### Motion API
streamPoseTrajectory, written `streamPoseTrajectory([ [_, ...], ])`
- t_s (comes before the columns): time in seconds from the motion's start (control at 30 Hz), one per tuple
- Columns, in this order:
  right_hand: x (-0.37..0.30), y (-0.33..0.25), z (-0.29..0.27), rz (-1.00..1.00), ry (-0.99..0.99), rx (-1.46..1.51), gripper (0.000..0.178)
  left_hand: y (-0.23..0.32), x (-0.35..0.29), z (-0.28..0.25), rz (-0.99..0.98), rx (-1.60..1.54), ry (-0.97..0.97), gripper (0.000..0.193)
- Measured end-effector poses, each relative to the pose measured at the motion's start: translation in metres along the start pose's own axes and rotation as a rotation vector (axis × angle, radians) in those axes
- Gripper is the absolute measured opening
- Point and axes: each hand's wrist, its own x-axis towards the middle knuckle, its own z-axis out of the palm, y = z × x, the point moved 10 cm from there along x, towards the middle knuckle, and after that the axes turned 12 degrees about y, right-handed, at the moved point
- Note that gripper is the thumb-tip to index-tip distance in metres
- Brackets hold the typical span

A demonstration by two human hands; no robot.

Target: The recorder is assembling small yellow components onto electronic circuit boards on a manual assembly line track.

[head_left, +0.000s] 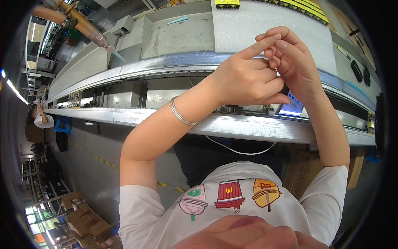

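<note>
Both my hands are raised together over the metal conveyor rail (248, 124). My left hand (253, 81), with silvery bangles on its wrist, shows its back; its fingers are apart, the uppermost stretched toward the other hand, and nothing shows in it. My right hand (296, 62) is curled, its thumb and fingers closed around the tip of that uppermost finger. Whether anything small lies between the fingertips is hidden. Under the hands, a phone-like device with a lit blue-white screen (292, 106) sits by the rail.
A white foam sheet (236, 31) lies beyond the hands, with yellow-and-black parts (286, 8) at its far side. A dispenser with a pale tapered nozzle (118, 54) hangs at the left. Another pale nozzle (178, 20) lies on the bench. A white cable (240, 151) droops below the rail.
</note>
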Motion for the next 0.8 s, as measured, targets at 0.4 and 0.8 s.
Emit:
streamPoseTrajectory([
  [0.4,-0.0010,-0.0001,0.0011,0.001,-0.013,0.009,0.024,0.0018,-0.0002,-0.0006,0.006,0.004,0.018,0.043],
  [0.8,-0.0033,-0.0046,0.0002,-0.004,-0.051,0.036,0.020,0.0064,0.0009,0.0018,0.018,0.031,-0.011,0.041],
])
